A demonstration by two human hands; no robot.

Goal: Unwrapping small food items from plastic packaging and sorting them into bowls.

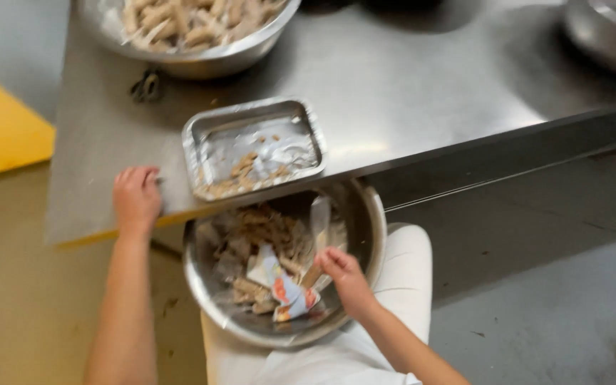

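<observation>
Round steel bowl (365, 235) of brown scraps, right hand (344, 274) pinching one; left hand (135, 198) flat on table (408, 85).

The table (408, 93) is brushed steel with a dull shine. On it, the foil tray (254, 146) looks thin and crinkled. Below its edge, the metal bowl (373, 221) is glossy and holds printed paper scraps (286, 289).

The whole frame is soft with motion blur; both hands and the scraps in the bowl (365, 235) below the table edge lack sharp outlines. Light is even and moderately bright, falling from above. A pale glare patch sits on the steel table (422, 93) beyond the right hand (344, 274). Soft shadow fills the bowl's near wall.
</observation>
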